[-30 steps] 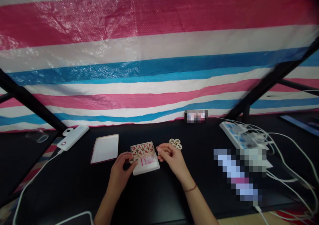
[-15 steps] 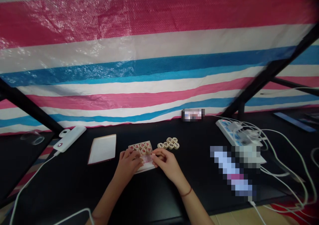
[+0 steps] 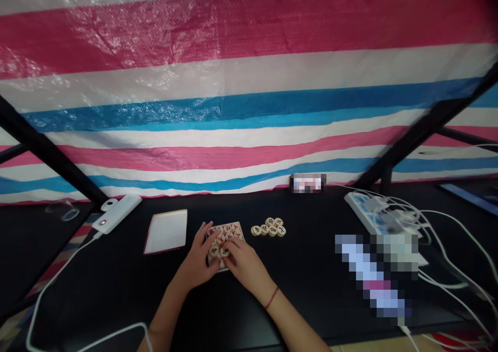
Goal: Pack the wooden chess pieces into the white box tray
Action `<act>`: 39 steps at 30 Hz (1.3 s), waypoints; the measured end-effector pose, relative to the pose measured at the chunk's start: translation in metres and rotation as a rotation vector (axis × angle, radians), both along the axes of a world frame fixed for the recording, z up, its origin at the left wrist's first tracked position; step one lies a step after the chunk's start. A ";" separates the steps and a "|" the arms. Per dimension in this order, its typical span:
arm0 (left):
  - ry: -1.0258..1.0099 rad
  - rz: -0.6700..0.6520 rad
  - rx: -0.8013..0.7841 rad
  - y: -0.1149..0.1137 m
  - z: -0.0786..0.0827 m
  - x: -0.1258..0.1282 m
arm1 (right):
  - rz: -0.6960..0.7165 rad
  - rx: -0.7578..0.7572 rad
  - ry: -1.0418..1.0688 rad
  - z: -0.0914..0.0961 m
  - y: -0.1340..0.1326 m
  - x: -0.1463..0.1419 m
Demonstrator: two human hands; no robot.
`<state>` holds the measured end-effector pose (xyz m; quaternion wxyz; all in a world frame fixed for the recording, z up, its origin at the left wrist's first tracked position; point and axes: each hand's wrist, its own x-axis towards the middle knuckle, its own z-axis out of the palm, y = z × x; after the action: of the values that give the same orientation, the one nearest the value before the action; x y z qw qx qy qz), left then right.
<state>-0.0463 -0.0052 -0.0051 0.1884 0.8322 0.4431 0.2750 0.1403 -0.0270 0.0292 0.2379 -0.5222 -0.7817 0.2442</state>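
Note:
A small box (image 3: 223, 265) lies on the black table, holding round Chinese chess pieces. Red-marked pieces (image 3: 229, 228) fill its far rows, and a black-marked piece (image 3: 213, 251) sits nearer me. My right hand (image 3: 246, 262) reaches in from the right, its thumb and fingers closed on another black-marked chess piece (image 3: 224, 252) in the box. At the box's left side, my left hand (image 3: 197, 261) has its fingers spread, the fingertips resting over the pieces and edge. To the right of the box stands a small group of black-marked pieces (image 3: 273, 230).
Left of the box lies an open lid (image 3: 166, 232), white inside. Farther left are a white device (image 3: 119, 217) with a cable and a clear cup (image 3: 64, 210). A power strip (image 3: 365, 214) with tangled cables and a blurred-out object (image 3: 369, 276) occupy the right.
My right hand has moved left over the box with a chess piece. Black-marked pieces now show in the box's near part. My left fingers have spread wider; the view has shifted slightly.

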 end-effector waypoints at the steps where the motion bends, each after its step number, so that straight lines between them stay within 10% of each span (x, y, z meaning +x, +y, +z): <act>1: -0.011 -0.007 -0.019 0.001 -0.002 0.001 | -0.007 0.008 -0.035 0.000 0.001 0.000; 16: -0.022 -0.053 -0.060 0.013 -0.015 0.004 | -0.027 -0.061 -0.337 0.012 0.008 -0.003; 21: -0.002 -0.010 -0.026 0.014 -0.018 0.008 | -0.116 -0.045 -0.110 0.022 0.019 0.035; 26: 0.026 0.031 -0.038 0.016 -0.021 0.010 | -0.459 -0.064 -0.337 0.024 0.051 0.089; 39: 0.000 0.038 -0.001 0.020 -0.028 0.008 | -0.415 -0.283 -0.477 0.012 0.090 0.108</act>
<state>-0.0385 0.0149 -0.0328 0.1837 0.8235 0.4590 0.2783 0.2481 0.0633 0.0413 0.0184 -0.7401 -0.6510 0.1676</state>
